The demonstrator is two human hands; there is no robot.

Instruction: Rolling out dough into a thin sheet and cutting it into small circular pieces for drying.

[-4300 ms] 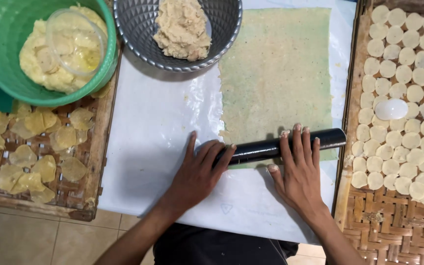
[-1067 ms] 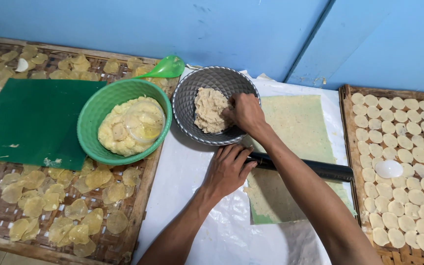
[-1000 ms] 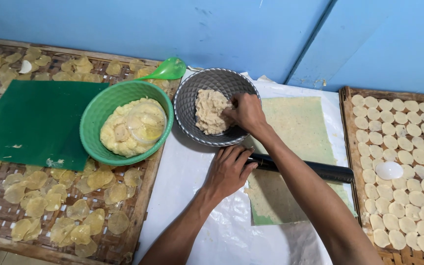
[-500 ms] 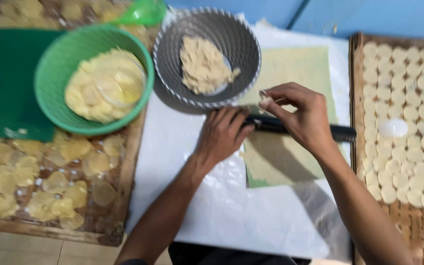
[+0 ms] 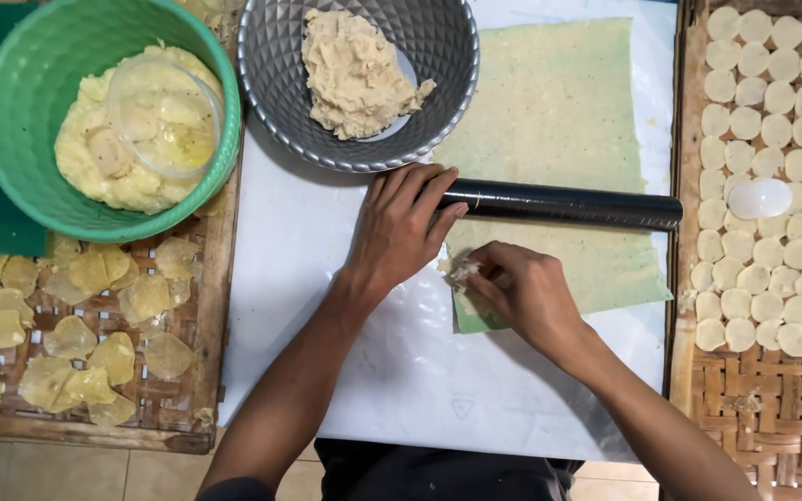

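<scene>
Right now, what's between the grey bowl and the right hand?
In the head view, the black rolling pin lies across the green sheet between the grey bowl and the right hand; the left hand rests on its end.

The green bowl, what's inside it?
The green bowl holds a pale yellow, wet-looking dough, with a small clear round lid or cup resting on top. What lies beneath the dough is covered.
</scene>
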